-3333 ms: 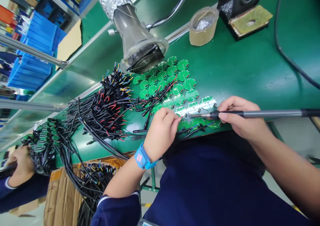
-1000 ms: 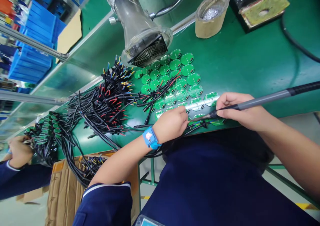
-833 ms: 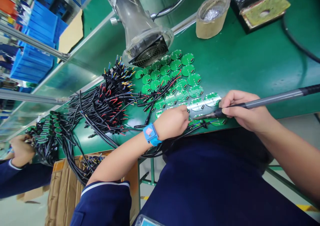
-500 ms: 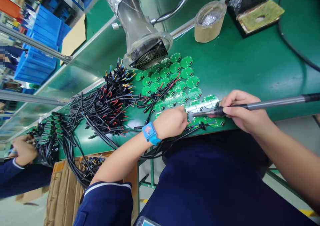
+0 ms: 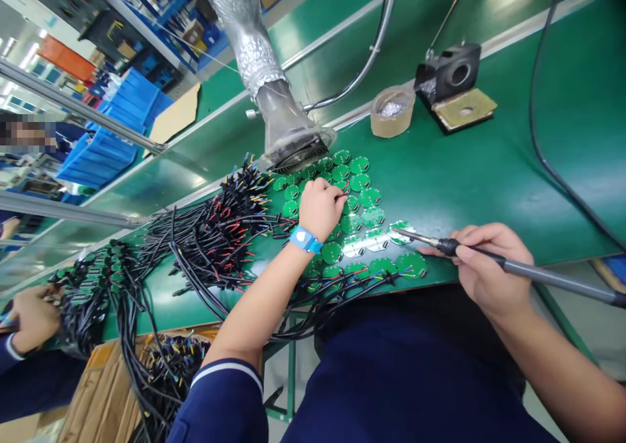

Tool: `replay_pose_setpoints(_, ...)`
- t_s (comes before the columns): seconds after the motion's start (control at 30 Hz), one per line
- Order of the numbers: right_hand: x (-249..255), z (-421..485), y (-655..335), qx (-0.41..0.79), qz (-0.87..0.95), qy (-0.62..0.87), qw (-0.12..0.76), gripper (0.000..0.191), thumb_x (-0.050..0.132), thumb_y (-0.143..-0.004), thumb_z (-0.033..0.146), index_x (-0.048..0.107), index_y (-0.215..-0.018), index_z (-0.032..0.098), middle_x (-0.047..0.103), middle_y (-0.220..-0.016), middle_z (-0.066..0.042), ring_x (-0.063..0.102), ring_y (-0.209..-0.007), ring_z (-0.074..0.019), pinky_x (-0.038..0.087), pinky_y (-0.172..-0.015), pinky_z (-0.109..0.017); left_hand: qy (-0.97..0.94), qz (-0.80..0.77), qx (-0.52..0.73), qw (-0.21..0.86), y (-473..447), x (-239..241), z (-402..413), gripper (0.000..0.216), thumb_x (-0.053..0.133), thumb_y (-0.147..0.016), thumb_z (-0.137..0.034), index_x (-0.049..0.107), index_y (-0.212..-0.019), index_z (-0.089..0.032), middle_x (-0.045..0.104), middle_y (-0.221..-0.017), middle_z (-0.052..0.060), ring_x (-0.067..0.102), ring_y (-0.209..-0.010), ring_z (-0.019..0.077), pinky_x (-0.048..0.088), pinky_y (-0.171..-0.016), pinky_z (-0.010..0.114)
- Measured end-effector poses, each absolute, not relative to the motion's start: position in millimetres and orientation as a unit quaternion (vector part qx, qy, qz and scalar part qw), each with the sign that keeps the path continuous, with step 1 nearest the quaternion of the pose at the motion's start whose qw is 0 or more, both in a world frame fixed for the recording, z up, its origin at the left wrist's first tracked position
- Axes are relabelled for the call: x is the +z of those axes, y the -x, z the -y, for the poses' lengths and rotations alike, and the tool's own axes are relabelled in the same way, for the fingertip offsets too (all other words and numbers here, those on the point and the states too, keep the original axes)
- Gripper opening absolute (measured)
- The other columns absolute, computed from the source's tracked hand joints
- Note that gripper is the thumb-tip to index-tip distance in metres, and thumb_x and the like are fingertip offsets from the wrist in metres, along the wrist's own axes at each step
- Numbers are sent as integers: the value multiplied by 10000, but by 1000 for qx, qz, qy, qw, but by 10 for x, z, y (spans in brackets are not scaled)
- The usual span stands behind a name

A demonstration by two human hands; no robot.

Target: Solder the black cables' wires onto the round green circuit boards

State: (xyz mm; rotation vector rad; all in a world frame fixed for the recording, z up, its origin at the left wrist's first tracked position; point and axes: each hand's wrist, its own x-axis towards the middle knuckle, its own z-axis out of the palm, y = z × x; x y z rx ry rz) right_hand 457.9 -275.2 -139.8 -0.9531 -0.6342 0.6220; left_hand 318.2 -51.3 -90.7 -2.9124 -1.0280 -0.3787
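Note:
My right hand [image 5: 489, 267] is wrapped around a soldering iron [image 5: 533, 272], whose thin tip points left over a round green circuit board [image 5: 402, 231]. Farther up the bench, my left hand [image 5: 320, 205], with a blue wristband, is pinched at the red wire end of a black cable [image 5: 344, 188]; most of that cable is covered by the hand. Rows of similar round boards [image 5: 370, 198] lie around and beneath it. Along the front row, cables with coloured stripped ends [image 5: 388, 277] rest across the boards.
A large heap of black cables [image 5: 210, 234] lies left. Above the boards hangs a fume extractor nozzle [image 5: 288, 126]. A tape roll [image 5: 391, 113] and an iron stand with sponge [image 5: 452, 87] are behind. A co-worker's hand [image 5: 34, 316] touches bundled boards at far left.
My left hand has moved from the front row up and away to the cables lying on the boards. The soldering iron has drawn back slightly right. The view has shifted.

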Motion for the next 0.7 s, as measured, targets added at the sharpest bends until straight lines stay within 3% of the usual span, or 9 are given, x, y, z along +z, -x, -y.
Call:
replay_pose_setpoints(0.13,-1431,2806,-4601,289,314,436,792,119,554,-757,98,482,-843,138,448,-759,-53,492,-706,-149,475,-523,-323,944,304,-123,33,-3227,-890,497,174,552,-811,-263,665,-772,-137,531,-821,61,445,-817,185,381,-745,327)
replay_pose_setpoints(0.27,-1496,2910,-4667,291,340,446,775,121,549,-761,99,479,-850,142,458,-743,-57,475,-703,-152,394,-588,-321,948,206,-240,-23,-3085,-695,893,181,481,-874,-224,607,-923,-104,560,-948,52,493,-913,143,401,-822,309)
replay_pose_setpoints(0.3,-1503,2937,-4685,297,350,445,769,122,546,-761,94,477,-848,142,452,-726,-56,462,-688,-148,369,-598,-322,952,183,-238,-65,-3038,-660,1049,160,489,-866,-191,591,-955,-105,546,-1018,56,479,-1003,143,393,-886,306)
replay_pose_setpoints(0.4,-1496,3002,-4721,333,380,424,751,129,525,-768,79,463,-854,151,408,-680,-45,419,-651,-137,347,-602,-326,947,199,-122,-219,-2935,-664,1522,191,454,-890,-201,585,-1005,-122,506,-988,55,475,-910,89,415,-836,224)
replay_pose_setpoints(0.7,-1470,3031,-4769,363,426,453,694,154,535,-763,66,439,-850,149,407,-723,-41,421,-659,-126,377,-585,-305,903,304,-72,-294,-2954,-794,1753,189,520,-846,-253,637,-789,-116,512,-833,45,481,-802,90,417,-786,232)
